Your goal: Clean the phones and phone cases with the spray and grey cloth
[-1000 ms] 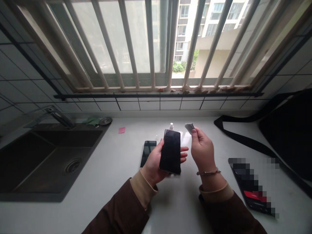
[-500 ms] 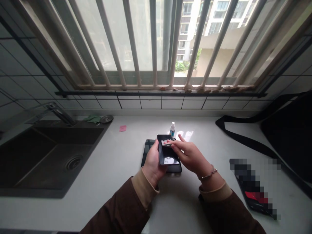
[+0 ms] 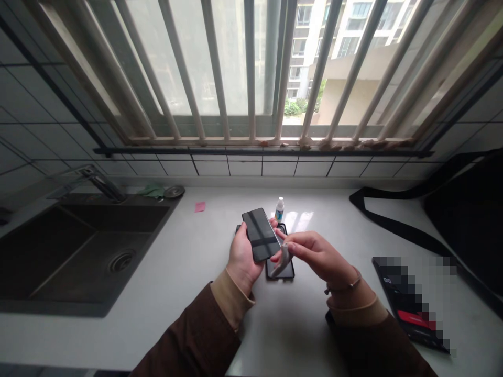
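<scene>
A black smartphone (image 3: 260, 235) lies screen up in my left hand (image 3: 244, 256), thumb along its left edge and fingertips at its right edge. My right hand (image 3: 320, 255) pinches a small greyish-white cloth (image 3: 283, 262) that hangs down just right of the phone. Beneath them on the counter rests a dark phone case (image 3: 288, 269), partly covered by the phone and my left hand. A small white bottle (image 3: 280, 210) with a blue label stands upright behind the case.
A dark sink (image 3: 98, 251) with a faucet (image 3: 104, 183) is set into the white counter (image 3: 188, 293) on the left. A pink sticky note (image 3: 200, 207) lies toward the back. On the right are a black bag (image 3: 467, 214) with its strap and a black-and-red, partly pixelated object (image 3: 416, 317).
My right hand has lifted the cloth off the phone screen and lowered it to the right. My left hand has tilted the phone and shifted it slightly left, showing more of the case.
</scene>
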Available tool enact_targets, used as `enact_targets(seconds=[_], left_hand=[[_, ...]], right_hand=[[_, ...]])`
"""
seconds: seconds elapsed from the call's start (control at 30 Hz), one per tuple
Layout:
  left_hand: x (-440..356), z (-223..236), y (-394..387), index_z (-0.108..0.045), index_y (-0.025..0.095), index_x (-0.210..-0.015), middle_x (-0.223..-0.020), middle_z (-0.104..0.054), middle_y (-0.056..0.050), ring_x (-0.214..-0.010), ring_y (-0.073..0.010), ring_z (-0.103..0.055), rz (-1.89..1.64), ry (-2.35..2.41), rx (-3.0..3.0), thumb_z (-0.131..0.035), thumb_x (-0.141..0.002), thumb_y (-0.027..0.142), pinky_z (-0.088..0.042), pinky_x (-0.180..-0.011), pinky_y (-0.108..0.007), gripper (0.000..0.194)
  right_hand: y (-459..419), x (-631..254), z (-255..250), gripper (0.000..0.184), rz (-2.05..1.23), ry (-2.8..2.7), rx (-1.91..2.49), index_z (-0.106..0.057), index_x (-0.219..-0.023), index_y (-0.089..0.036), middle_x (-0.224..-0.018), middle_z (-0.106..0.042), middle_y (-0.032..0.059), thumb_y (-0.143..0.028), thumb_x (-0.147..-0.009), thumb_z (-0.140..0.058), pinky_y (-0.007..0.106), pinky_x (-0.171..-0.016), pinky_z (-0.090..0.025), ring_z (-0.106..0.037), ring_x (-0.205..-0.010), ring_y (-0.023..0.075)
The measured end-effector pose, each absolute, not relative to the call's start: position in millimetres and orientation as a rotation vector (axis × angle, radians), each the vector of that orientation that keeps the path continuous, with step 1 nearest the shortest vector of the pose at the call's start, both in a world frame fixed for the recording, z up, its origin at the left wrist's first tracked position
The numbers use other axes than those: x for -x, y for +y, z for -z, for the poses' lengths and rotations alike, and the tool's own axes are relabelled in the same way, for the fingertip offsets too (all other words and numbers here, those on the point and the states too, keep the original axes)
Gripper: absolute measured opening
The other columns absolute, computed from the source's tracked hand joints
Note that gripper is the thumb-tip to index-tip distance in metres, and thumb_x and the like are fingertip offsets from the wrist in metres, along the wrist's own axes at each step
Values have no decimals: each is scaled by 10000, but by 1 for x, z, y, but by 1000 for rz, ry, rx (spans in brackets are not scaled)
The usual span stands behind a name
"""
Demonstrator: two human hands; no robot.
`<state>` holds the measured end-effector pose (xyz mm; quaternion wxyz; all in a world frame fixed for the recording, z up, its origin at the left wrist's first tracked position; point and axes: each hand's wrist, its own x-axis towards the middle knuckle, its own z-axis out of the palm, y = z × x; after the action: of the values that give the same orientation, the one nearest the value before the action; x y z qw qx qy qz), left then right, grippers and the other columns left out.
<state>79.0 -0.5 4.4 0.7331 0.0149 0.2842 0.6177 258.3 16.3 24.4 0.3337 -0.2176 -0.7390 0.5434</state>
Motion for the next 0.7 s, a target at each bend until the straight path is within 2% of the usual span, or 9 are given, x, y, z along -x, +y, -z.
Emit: enact_targets(seconds=[0.1,0.2,0.33,0.47,0.57,0.7], left_hand=[[-79,-7,-2,-715,-5,-1284,-1097,-791,-241,-885,-279,-779,-1336,643,-122,-394,-1101,511,-645,-872,-411,635],[-81,-11,-7,-729,3,-1265,-1138,-794,-241,-939,-264,-786,-1239,662,-216,-414,-1108,496,-630,-912,-368,606],[-85,-13,-15,-743,2,-1221,-1031,-802,-227,-825,-247,-776,-1048,667,-280,-474,-1093,492,-630,-822,-352,573],[-89,-6,-17,-759,57,-1173,-941,-805,-170,-734,-220,-753,-1028,726,-249,-507,-1091,442,-607,-717,-315,468],[-89,-3,-14,-760,96,-1181,-916,-801,-121,-733,-202,-746,-1120,717,-230,-543,-1086,391,-602,-719,-299,379],[-88,-4,-10,-749,86,-1224,-1006,-811,-131,-833,-207,-773,-1231,694,-186,-512,-1099,367,-621,-814,-309,388]], right_hand=[[24,-255,-13,458,-1406,-1482,706,-784,-990,-197,-993,-851,108,-577,-1069,-541,525,-1021,-639,-823,-966,287],[36,-253,1,384,-1103,-1114,896,-743,-1058,-194,-1065,-831,121,-542,-1056,-581,486,-913,-682,-810,-1006,291],[42,-254,8,355,-929,-991,968,-753,-1134,-184,-1148,-815,118,-498,-1053,-609,504,-995,-655,-787,-1103,292],[30,-252,0,374,-814,-1346,972,-777,-1253,-229,-1307,-788,105,-483,-1087,-559,533,-1114,-588,-745,-1233,303],[20,-249,-7,336,-744,-1591,931,-782,-1292,-265,-1431,-737,81,-426,-1096,-562,496,-1174,-550,-700,-1333,298],[15,-243,-8,318,-792,-1722,839,-780,-1309,-282,-1381,-768,55,-381,-1103,-558,446,-1166,-566,-717,-1316,274]])
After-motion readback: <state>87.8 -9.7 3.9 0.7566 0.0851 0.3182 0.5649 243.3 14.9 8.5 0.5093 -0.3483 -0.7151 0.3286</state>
